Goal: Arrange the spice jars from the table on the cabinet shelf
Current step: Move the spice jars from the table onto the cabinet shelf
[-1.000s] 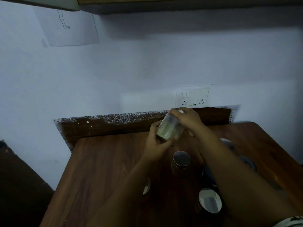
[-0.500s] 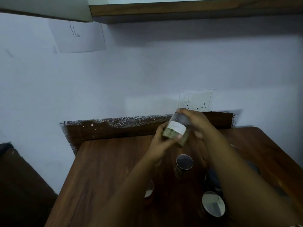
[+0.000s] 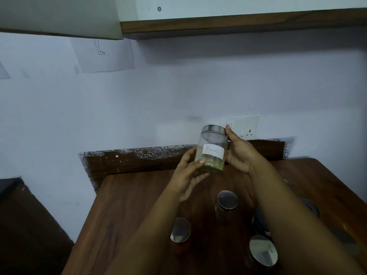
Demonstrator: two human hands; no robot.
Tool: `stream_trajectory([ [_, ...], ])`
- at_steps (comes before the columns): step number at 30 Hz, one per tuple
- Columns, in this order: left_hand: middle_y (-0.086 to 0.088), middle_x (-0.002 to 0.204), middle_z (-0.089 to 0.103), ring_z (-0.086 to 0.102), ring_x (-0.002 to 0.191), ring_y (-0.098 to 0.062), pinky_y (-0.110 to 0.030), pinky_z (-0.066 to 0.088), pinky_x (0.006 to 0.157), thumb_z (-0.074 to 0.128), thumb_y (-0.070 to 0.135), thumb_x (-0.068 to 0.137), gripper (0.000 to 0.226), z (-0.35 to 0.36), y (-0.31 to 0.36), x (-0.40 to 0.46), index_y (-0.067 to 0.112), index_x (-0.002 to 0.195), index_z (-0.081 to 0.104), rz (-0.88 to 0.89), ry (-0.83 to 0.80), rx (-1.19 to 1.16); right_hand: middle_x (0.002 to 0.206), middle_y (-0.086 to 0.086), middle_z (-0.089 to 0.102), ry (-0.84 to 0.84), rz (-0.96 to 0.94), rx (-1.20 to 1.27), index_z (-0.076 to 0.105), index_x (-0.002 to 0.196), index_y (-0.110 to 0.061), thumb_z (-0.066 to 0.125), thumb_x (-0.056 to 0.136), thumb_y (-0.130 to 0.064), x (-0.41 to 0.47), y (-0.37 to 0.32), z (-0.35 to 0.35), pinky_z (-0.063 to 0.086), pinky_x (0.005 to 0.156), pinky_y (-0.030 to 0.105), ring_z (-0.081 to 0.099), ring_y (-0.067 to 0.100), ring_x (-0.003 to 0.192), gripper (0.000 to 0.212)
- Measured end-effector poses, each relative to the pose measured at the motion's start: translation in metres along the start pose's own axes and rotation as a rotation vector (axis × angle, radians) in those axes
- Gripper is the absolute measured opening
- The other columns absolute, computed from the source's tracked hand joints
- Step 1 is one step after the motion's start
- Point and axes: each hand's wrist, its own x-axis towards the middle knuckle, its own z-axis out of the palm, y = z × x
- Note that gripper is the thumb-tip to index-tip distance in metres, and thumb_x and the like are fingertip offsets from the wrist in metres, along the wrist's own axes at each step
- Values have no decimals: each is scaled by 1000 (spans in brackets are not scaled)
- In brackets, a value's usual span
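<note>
Nearest me, on the wooden table [image 3: 123, 211], I count three steel-lidded spice jars plainly: one low right [image 3: 263, 250], one at left by my forearm [image 3: 180, 229], one in the middle [image 3: 227, 201]. More dark lids sit behind my right arm, a dark-lidded jar [image 3: 259, 219] and another lid [image 3: 309, 207] further right, both partly covered, so the count is unsure. Contents of the table jars are too dark to read.

Above them I hold the fennel jar [image 3: 212, 149] upright in the air, clear of the table, label "Fennel" facing me, greenish seeds in the lower part. My left hand [image 3: 188, 173] has thumb and fingers curled round its lower side; my right hand [image 3: 239, 153] wraps the other side, one finger up against the steel lid.

Further back: the wall socket [image 3: 245, 126] right behind the jar, a paper sheet [image 3: 107, 56] taped on the wall, then the cabinet [image 3: 238, 24] at the top edge.

Progress, my call: early. This jar is lifted but not placed, and at least three wait on the table. Only the cabinet's underside and a strip of its inside panel show; the shelf surface is cut off, so I can't tell if any jars are up there already.
</note>
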Motion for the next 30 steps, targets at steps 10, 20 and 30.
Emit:
stream_trajectory([
  [10, -4, 125, 64, 60, 120, -27, -38, 53, 95, 65, 13, 82, 57, 8, 39, -13, 25, 136, 49, 140, -2, -5, 131, 21, 60, -200, -8, -24, 56, 134, -11, 50, 87, -64, -16, -19, 42, 42, 106, 53, 58, 37, 122, 72],
  [20, 5, 127, 61, 59, 117, -9, -27, 51, 94, 81, 28, 76, 75, 62, 190, -25, 28, 142, 45, 664, 19, 496, 133, 20, 58, -432, -491, -124, 48, 140, -13, 57, 85, -61, -48, -155, 135, 49, 99, 54, 59, 37, 120, 73],
  [30, 14, 120, 59, 58, 113, -1, -15, 46, 93, 73, 20, 86, 68, 92, 306, 22, 26, 144, 39, 971, 141, 836, 124, -3, 59, -430, -711, -258, 52, 130, -32, 62, 87, -41, -34, -280, 200, 43, 103, 49, 50, 26, 127, 45],
])
